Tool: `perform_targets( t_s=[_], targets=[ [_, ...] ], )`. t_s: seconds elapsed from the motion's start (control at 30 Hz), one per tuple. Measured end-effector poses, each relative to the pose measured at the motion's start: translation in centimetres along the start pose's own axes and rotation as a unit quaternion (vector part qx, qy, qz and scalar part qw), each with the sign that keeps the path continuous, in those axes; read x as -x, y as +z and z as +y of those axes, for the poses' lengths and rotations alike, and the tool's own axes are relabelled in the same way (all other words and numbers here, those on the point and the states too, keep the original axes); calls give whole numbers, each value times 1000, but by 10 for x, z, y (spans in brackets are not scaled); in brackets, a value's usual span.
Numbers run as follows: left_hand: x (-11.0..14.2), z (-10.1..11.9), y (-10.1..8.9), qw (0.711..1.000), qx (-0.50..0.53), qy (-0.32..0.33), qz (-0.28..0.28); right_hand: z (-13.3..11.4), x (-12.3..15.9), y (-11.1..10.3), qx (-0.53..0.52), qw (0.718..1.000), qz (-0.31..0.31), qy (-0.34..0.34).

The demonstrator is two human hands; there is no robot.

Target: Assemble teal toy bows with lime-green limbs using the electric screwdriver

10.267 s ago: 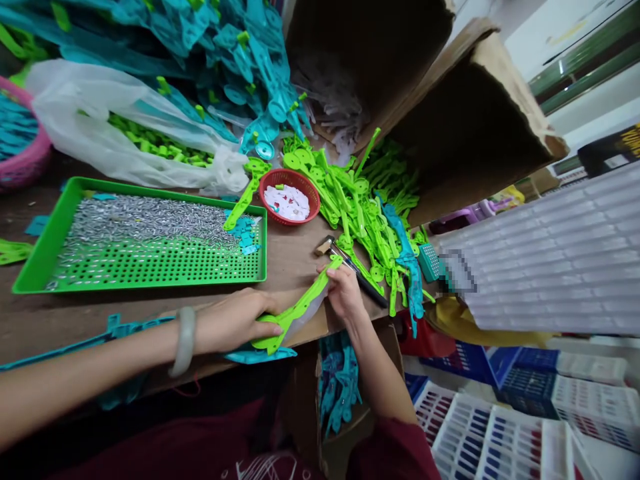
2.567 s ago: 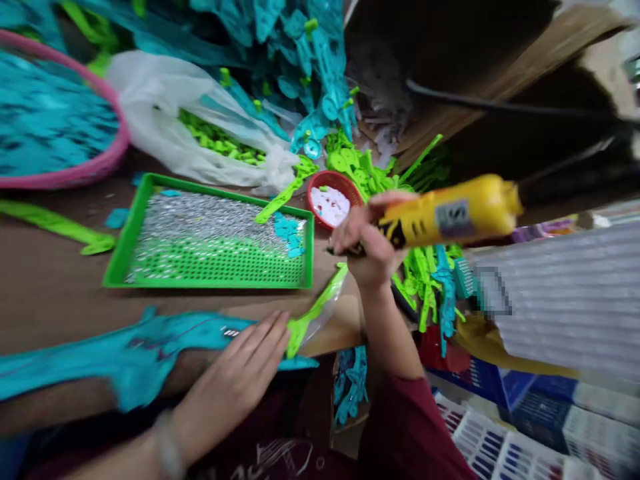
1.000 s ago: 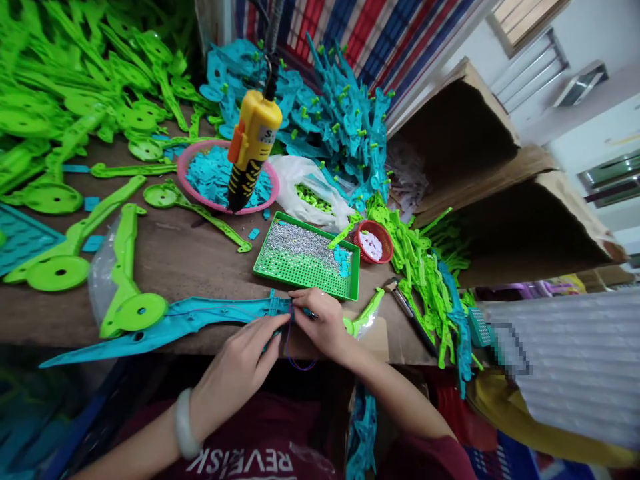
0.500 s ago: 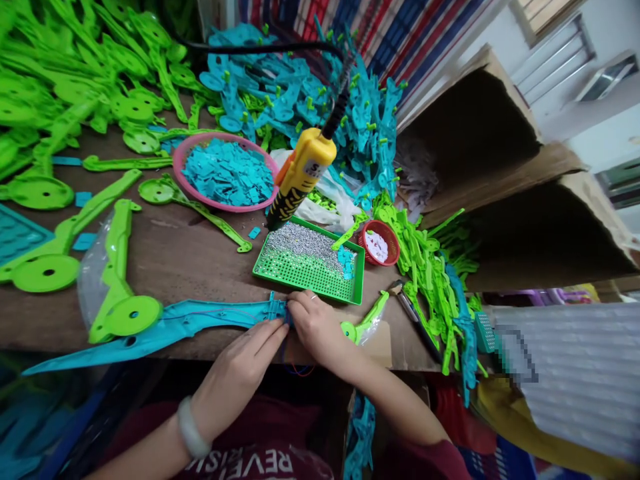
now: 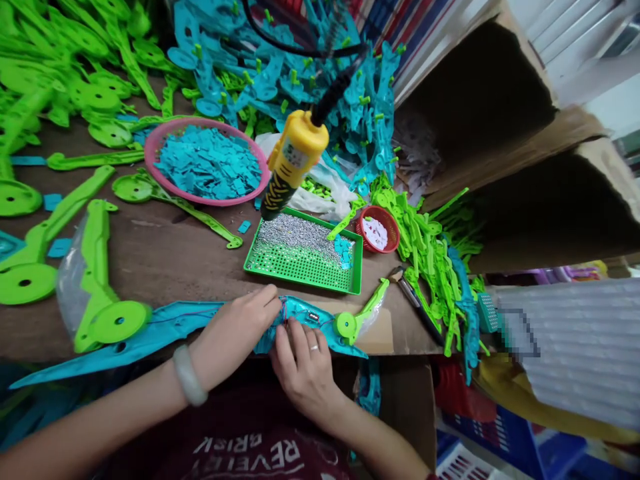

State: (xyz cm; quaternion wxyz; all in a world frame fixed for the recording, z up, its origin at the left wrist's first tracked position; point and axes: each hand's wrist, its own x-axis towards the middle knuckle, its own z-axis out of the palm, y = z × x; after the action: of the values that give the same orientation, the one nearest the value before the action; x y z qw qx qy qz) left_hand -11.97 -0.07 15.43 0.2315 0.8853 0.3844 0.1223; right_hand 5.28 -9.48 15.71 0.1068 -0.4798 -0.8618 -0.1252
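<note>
A long blue plastic toy shell [image 5: 185, 325] lies along the table's front edge, its inner side up, with thin wires and a small metallic part showing in its right half. Over its middle, my left hand [image 5: 245, 320] has its fingers closed together at the far edge, beside the wires. My right hand [image 5: 303, 363], wearing a ring, curls its fingers onto the near edge. What the fingertips pinch is largely hidden. A green arm with a round disc [image 5: 120, 321] sits at the shell's left part, and a smaller green arm [image 5: 346, 325] at its right end.
A yellow electric screwdriver [image 5: 295, 157] hangs above a green tray [image 5: 305, 285] of screws. Behind stand a pink basin [image 5: 153, 160] of blue pieces and a red basket [image 5: 393, 243] of white pieces. A brush [image 5: 417, 313] lies right, near piled green parts [image 5: 425, 267] and cardboard boxes [image 5: 505, 267].
My left hand has moved up to the shell's far edge, and my right hand down to the near edge. The shell's wired right half has come into view.
</note>
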Motion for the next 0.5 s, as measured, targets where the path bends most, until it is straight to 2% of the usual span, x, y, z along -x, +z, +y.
perform_targets(
  t_s=[0.1,0.2,0.3,0.37,0.4,0.5],
  targets=[
    [0,-1,-5,1000,-10,16,-16,-2,-6,6,14,1000,6,5],
    [9,-2,-6,999,-11,52,11,13,-7,1,-26,997,44,-66],
    [18,-9,3,980,-70,173,71,31,2,-5,-32,988,67,-138],
    [19,-16,11,955,-105,264,91,40,8,-7,-35,985,72,-154],
    [18,-20,14,947,-111,287,93,43,10,-8,-42,984,76,-153],
    [8,-25,16,956,-98,269,65,51,14,-10,-87,983,78,-144]
  ],
)
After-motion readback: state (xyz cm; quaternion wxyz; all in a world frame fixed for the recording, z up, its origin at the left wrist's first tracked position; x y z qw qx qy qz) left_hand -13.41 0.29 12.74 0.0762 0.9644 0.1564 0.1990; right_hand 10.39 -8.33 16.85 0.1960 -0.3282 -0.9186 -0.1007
